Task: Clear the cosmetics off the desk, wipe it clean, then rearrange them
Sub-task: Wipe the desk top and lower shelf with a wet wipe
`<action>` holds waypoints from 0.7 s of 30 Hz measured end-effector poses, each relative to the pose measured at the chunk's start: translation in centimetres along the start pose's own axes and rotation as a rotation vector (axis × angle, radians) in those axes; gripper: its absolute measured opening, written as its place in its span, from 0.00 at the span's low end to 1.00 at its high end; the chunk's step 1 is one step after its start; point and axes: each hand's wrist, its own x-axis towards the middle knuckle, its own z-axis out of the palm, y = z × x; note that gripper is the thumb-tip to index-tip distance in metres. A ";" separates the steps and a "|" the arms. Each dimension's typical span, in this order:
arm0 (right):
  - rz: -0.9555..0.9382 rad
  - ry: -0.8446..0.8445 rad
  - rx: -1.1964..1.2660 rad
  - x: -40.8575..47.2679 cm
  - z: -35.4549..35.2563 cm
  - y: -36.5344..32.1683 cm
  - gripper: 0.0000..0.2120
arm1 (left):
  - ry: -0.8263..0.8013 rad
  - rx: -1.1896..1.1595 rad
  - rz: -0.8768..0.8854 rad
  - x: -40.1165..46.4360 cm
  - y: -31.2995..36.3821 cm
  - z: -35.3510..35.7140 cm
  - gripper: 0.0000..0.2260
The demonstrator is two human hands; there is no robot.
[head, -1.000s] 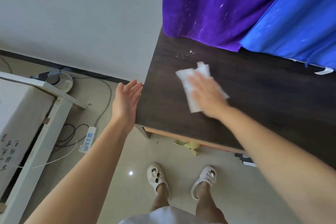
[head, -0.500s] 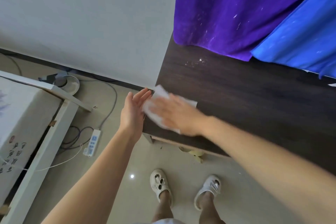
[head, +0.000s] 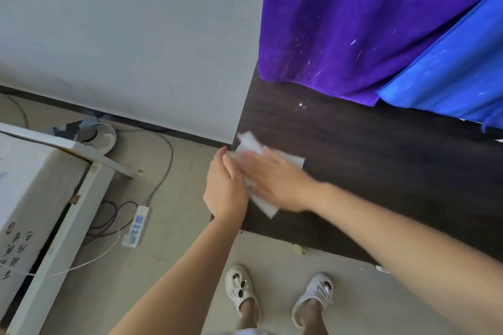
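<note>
A white wipe [head: 249, 144] lies flat at the left end of the dark wooden desk [head: 381, 171]. My right hand [head: 275, 179] presses on the wipe with its fingers stretched out, covering its middle. Just off the desk's left edge, my left hand [head: 224, 187] is held upright with straight fingers, its palm facing the desk edge and the wipe. A few white specks [head: 300, 105] lie on the desk near the back. No cosmetics are in view.
A purple cloth [head: 353, 22] and a blue cloth [head: 449, 76] hang over the desk's back. A white power strip [head: 135, 226] with cables lies on the floor to the left, beside a white table frame [head: 81, 198] and a box [head: 24, 198].
My right hand slid the wipe leftward across the desk to its left edge. My left hand stayed by the edge, and the wipe now reaches it.
</note>
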 end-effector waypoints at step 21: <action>1.428 0.359 0.263 -8.2 0.0 12.6 0.26 | 0.001 0.340 0.196 0.1 -0.2 1.1 0.19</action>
